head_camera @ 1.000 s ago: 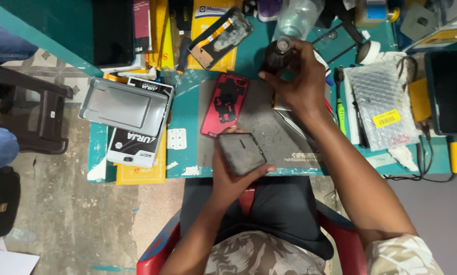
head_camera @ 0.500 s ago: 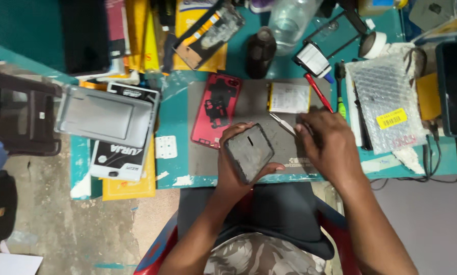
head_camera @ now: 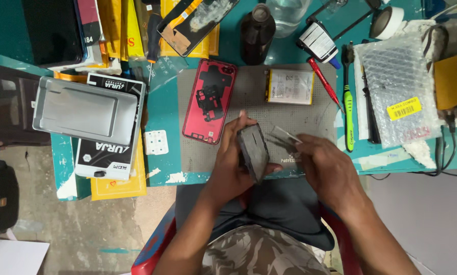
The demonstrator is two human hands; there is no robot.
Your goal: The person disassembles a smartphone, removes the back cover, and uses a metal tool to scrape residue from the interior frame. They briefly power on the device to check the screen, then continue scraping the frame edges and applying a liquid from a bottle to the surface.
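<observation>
gripping phone (head_camera: 253,151), tweezers (head_camera: 284,136) alongside

Matt grey work mat (head_camera: 289,109), glossy red plastic phone shell (head_camera: 210,101).

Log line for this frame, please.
left hand: holds dark phone body on edge | right hand: holds tweezers | grey mat

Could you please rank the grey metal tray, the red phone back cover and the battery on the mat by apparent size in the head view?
1. Grey metal tray
2. Red phone back cover
3. Battery
All lie at bench level, so nearness hardly skews this.
</observation>
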